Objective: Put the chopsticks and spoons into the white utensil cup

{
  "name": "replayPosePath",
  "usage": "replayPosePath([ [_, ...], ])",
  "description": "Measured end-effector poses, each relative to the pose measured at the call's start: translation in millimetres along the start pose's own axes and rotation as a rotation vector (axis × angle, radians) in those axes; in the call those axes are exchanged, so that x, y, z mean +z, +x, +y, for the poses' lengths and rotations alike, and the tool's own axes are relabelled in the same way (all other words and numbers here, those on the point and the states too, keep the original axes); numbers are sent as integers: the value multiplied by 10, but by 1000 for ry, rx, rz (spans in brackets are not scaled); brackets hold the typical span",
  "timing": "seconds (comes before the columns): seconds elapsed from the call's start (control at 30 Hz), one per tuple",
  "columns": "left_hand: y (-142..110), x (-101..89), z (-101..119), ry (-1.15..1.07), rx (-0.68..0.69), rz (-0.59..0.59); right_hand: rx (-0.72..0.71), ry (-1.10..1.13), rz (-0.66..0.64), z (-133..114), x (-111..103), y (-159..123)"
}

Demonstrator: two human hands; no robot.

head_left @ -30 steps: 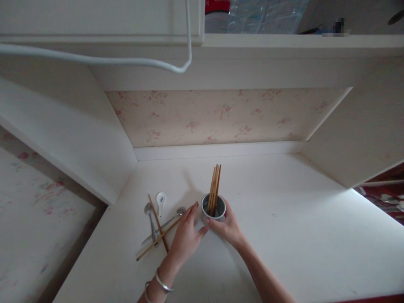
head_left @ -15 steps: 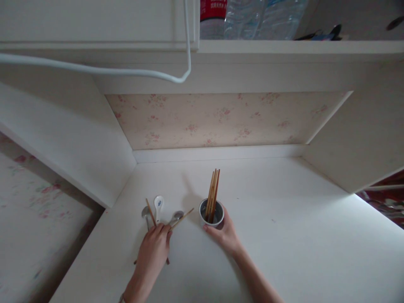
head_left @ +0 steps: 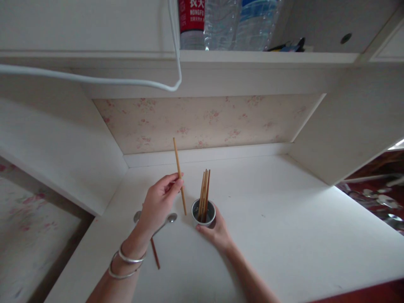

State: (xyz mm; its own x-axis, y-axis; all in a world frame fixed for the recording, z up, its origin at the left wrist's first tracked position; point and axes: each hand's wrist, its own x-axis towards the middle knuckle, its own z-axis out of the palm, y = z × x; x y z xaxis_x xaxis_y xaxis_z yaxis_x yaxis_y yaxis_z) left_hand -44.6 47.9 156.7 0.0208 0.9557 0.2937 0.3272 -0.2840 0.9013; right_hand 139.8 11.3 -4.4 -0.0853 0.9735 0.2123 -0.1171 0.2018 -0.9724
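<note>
My left hand [head_left: 158, 202] pinches a single wooden chopstick [head_left: 177, 164] and holds it nearly upright above the white desk [head_left: 284, 235], just left of a small grey cup [head_left: 204, 213]. Several chopsticks [head_left: 204, 191] stand in that cup. My right hand [head_left: 216, 231] wraps the cup's near side and steadies it. Another chopstick [head_left: 155, 253] lies on the desk under my left wrist. Two metal spoons [head_left: 170, 218] lie beside it, partly hidden by my hand.
A floral back panel [head_left: 205, 122] and white side walls enclose the desk alcove. On the shelf above stand plastic water bottles [head_left: 240, 23]. A white cable [head_left: 94, 80] hangs across the upper left. A floral bed cover [head_left: 19, 219] lies at the left.
My left hand went from the cup to the loose chopsticks, took hold of one and lifted it upright beside the cup. The right hand stayed on the cup. The white ceramic spoon is now hidden.
</note>
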Motion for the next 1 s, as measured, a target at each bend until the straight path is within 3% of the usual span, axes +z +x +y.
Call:
replayPosePath([
  [0.2,206,438,-263,-21,21,-72,-30,41,23,33,8,-5],
  [0.4,90,676,-656,29,-7,-152,-44,-16,43,5,-6,2],
  [0.63,-94,736,-826,14,-67,-149,-40,-58,32,-23,-28,11],
  [1.0,-140,700,-870,16,-71,-156,-56,-61,19,12,-24,19],
])
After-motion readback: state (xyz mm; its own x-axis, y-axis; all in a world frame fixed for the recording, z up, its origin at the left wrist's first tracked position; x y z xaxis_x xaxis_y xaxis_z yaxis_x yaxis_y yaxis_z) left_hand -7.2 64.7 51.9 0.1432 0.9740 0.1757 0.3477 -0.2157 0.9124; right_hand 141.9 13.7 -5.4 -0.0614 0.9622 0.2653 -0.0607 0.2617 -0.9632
